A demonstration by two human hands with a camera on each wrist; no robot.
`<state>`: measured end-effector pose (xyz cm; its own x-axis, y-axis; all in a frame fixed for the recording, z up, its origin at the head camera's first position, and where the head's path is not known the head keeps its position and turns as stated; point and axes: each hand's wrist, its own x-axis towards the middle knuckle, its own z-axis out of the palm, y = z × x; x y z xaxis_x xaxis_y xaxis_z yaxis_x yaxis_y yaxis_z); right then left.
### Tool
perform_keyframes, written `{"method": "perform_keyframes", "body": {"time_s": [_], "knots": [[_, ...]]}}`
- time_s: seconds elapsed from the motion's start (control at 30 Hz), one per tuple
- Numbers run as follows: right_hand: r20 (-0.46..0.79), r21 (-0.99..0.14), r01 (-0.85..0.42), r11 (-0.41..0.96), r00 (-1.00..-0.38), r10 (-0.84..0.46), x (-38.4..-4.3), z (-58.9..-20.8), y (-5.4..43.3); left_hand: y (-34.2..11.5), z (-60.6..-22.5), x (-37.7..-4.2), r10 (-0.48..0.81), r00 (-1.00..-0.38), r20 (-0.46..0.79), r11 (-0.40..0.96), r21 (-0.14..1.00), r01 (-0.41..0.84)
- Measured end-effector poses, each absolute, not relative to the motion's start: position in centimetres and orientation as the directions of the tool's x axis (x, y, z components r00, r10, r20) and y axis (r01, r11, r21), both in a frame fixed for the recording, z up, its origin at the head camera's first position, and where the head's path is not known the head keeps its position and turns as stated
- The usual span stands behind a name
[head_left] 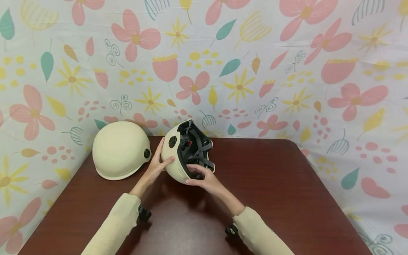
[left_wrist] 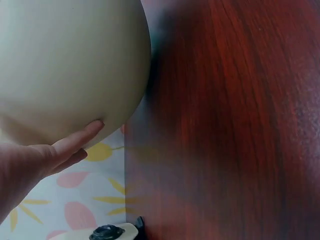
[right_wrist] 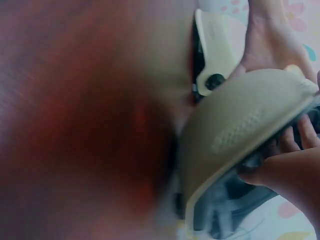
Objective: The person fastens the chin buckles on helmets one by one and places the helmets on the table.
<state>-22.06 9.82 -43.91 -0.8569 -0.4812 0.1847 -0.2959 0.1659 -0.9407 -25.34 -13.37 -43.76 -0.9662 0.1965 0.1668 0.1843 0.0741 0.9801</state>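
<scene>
A cream helmet point(head_left: 173, 173) is held tilted over the brown table, its dark lining and grey straps point(head_left: 199, 147) turned toward the right. My left hand point(head_left: 155, 167) rests against the outer shell, thumb on the near side below a round black knob point(head_left: 172, 141). Straight fingers point(left_wrist: 80, 140) lie along the smooth shell in the left wrist view. With my right hand point(head_left: 205, 180) I grip the lower rim, fingers inside and partly hidden, thumb at the edge. The right wrist view shows the vented shell point(right_wrist: 245, 120) beside that hand.
A second cream helmet point(head_left: 119, 150) sits dome up at the table's back left, close to my left hand. Behind the brown table point(head_left: 271, 177) hangs a flower-patterned cloth point(head_left: 242, 71), near the table's back edge.
</scene>
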Motion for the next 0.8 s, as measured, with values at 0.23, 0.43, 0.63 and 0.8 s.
{"method": "perform_keyframes", "body": {"time_s": [0.23, 0.43, 0.63, 0.8], "knots": [[0.193, -0.915, -0.338, 0.221, -0.846, -0.496, -22.9, -41.1, 9.4, -13.1, -43.5, -25.4, 0.222, -0.955, 0.197, 0.128, 0.965, 0.229], [0.099, -0.908, -0.283, 0.309, -0.862, -0.498, -23.3, -39.8, 8.6, -12.9, -43.1, -25.1, 0.226, -0.949, 0.22, 0.145, 0.956, 0.256], [0.014, -0.929, -0.202, 0.309, -0.856, -0.516, -23.4, -39.2, 8.2, -12.6, -43.3, -25.4, 0.224, -0.944, 0.242, 0.172, 0.944, 0.282], [-0.024, -0.949, -0.129, 0.287, -0.88, -0.475, -23.2, -38.8, 8.7, -12.9, -43.3, -25.4, 0.212, -0.941, 0.263, 0.205, 0.93, 0.306]]}}
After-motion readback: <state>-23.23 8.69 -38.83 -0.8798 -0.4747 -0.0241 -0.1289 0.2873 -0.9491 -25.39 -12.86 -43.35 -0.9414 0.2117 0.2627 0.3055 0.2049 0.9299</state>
